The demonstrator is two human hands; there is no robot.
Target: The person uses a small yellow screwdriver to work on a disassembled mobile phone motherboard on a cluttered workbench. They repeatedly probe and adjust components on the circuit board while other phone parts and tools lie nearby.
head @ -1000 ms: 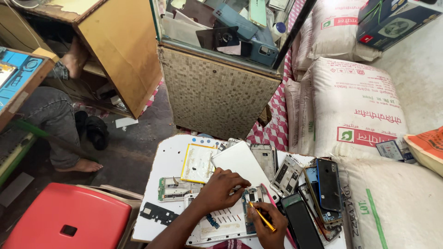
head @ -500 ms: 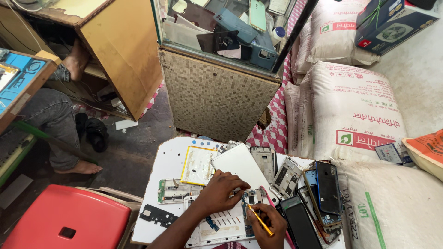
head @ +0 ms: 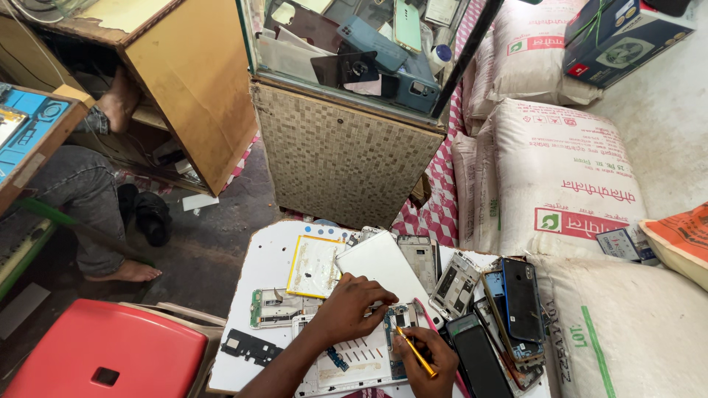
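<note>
Nothing has shifted: left hand (head: 352, 313) still presses the opened phone (head: 398, 335) (fingers flat), right hand (head: 430, 361) stays clamped on the yellow tool (head: 414, 353).

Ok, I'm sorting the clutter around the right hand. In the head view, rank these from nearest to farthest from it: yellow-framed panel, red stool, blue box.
1. Yellow-framed panel, on the white board, up-left of the right hand.
2. Red stool, far left on the floor.
3. Blue box, top right on the sacks.

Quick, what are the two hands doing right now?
Left hand: fingers curled, pressing down on the opened phone, gripping nothing.
Right hand: closed around a thin yellow tool, tip at the phone.
</note>
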